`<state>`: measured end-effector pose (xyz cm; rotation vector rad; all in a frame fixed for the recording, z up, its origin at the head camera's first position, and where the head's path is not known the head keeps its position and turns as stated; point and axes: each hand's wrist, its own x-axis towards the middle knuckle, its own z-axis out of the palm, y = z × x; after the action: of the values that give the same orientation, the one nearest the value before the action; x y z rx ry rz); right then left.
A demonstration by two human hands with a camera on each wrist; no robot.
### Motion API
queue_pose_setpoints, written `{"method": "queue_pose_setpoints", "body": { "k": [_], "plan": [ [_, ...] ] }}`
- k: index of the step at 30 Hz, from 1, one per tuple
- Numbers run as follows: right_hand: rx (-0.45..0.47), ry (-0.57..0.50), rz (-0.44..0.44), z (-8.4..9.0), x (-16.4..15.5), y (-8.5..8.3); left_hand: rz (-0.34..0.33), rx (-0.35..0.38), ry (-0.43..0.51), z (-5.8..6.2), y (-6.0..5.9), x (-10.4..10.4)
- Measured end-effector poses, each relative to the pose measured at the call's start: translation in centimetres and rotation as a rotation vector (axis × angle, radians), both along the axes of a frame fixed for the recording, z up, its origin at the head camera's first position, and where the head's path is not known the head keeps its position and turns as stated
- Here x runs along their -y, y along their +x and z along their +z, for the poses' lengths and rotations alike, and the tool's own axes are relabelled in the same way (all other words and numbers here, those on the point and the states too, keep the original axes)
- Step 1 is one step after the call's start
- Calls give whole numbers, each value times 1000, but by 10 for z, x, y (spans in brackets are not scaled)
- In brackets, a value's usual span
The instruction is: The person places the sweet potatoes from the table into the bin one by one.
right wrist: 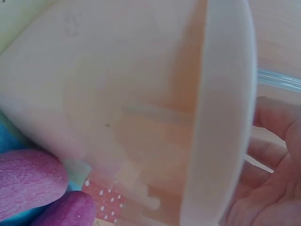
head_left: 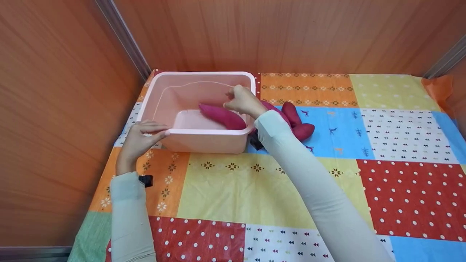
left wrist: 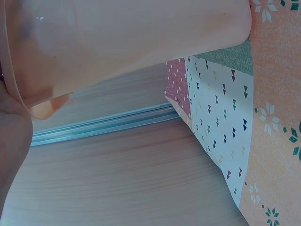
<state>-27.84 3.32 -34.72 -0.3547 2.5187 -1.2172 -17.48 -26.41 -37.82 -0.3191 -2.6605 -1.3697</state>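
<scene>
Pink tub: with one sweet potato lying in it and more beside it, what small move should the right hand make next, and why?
Probably lift the right hand clear over the rim and reach for the sweet potatoes on the cloth. One sweet potato already lies in the pink tub, the hand above it seems to hold nothing, and the left hand grips the tub's near corner.

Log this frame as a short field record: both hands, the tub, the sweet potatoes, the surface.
left hand: grips near-left rim of the pink plastic tub
right hand: over the tub's right side, fingers loosely curled, holding nothing visible
in tub: one purple-red sweet potato
outside tub: more sweet potatoes at its right wall
surface: patchwork patterned tablecloth
surround: wood-grain panels
</scene>
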Motion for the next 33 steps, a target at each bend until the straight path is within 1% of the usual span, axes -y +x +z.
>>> {"method": "queue_pose_setpoints", "body": {
  "k": [5, 9, 12, 15, 16, 20, 23, 26, 33],
  "plan": [
    [5, 2, -3, 0, -2, 0, 7, 10, -18, -1, -1, 0],
    [-4, 6, 8, 0, -3, -2, -3, -16, -19, -5, -3, 1],
    [-25, -2, 18, 2, -5, -3, -14, -32, -13, -4, -3, 0],
    [-38, -21, 14, 2, -6, -3, -11, -28, -14, -5, -3, 1],
    [-42, -26, 12, 2, -7, -3, -8, -20, -14, -6, -4, 2],
    [-46, -50, 13, 3, -10, -4, 6, -5, -21, -21, -12, 11],
    [-56, -55, 10, 4, -12, -5, 8, -5, -21, -28, -17, 17],
    [-70, -54, -4, 6, -14, -6, 1, -10, -14, -30, -19, 19],
    [-62, -81, -37, 9, -25, -8, -14, -18, -3, -30, -20, 20]
  ]
}}
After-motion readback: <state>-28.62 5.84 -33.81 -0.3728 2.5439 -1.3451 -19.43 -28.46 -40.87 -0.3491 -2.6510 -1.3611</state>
